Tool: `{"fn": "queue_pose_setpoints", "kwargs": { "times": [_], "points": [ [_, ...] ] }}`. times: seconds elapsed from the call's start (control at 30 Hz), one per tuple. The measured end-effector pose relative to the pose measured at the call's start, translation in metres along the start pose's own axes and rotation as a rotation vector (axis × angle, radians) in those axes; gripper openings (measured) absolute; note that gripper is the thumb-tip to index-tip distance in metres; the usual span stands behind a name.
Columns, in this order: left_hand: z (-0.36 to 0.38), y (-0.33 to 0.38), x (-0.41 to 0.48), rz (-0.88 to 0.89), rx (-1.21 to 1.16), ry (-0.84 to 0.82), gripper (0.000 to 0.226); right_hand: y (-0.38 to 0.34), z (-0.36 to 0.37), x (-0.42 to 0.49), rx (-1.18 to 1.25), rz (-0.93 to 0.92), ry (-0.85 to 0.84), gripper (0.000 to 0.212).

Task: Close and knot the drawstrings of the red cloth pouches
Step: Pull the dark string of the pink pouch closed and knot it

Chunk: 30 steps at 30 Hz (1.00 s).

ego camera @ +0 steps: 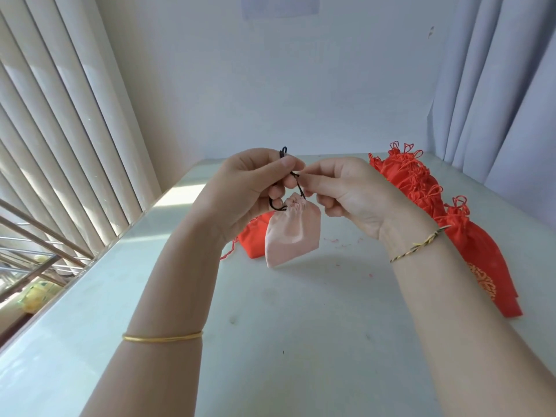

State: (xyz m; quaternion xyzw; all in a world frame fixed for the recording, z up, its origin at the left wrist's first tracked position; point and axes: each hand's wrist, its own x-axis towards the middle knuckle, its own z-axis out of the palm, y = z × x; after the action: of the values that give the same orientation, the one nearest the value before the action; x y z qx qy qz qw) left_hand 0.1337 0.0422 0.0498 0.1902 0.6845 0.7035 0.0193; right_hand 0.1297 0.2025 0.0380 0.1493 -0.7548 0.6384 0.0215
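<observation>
Your left hand point(243, 188) and right hand point(346, 194) are pinching the dark drawstring point(275, 207) above the pink pouch point(290, 233); a red pouch point(255, 240) is lying behind it; a row of red pouches point(451, 212) is lying to its right.

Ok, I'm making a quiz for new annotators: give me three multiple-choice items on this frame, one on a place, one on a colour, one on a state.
1. Where does the row of red pouches lie? A) right of the right hand B) on a shelf C) on the floor
2. The held pouch's colour? A) red B) pale pink C) blue
3. Its mouth is? A) gathered shut B) wide open C) inside out
Key: A, they lie beyond the right hand; B, its fabric is pale pink; A, puckered below the dark cord.
</observation>
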Motion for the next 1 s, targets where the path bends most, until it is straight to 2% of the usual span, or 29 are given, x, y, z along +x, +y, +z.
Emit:
{"fn": "queue_pose_setpoints", "kwargs": {
  "times": [0.17,0.23,0.3,0.37,0.4,0.53,0.67,0.83,1.0],
  "points": [
    [0.003,-0.002,0.001,-0.035,-0.102,0.064,0.015,-0.009,-0.006,-0.001,0.089,-0.186,0.166,0.013],
    [0.002,-0.001,0.001,-0.047,-0.142,0.078,0.013,-0.013,-0.010,-0.004,0.085,-0.254,0.110,0.016],
    [0.001,0.000,0.000,-0.037,-0.135,0.072,0.010,-0.015,-0.012,-0.008,0.045,-0.278,-0.018,0.018],
    [0.000,0.001,0.000,-0.026,-0.105,0.060,0.011,-0.015,-0.012,-0.010,0.009,-0.281,-0.098,0.012],
    [0.000,0.002,0.000,-0.026,-0.096,0.057,0.013,-0.014,-0.012,-0.009,0.021,-0.272,-0.085,0.008],
    [0.003,0.005,-0.003,-0.015,-0.046,0.016,0.019,-0.005,-0.006,0.003,0.126,-0.172,0.069,0.019],
    [0.006,0.005,-0.004,0.095,0.224,0.060,0.025,0.001,0.004,0.003,0.095,-0.056,-0.044,0.027],
    [0.015,-0.002,-0.001,0.371,0.555,0.213,0.028,0.006,0.005,0.004,0.153,0.078,-0.091,0.018],
    [0.019,-0.008,0.003,0.480,0.598,0.323,0.025,0.010,0.005,0.005,0.257,0.090,-0.121,0.011]
  ]
}}
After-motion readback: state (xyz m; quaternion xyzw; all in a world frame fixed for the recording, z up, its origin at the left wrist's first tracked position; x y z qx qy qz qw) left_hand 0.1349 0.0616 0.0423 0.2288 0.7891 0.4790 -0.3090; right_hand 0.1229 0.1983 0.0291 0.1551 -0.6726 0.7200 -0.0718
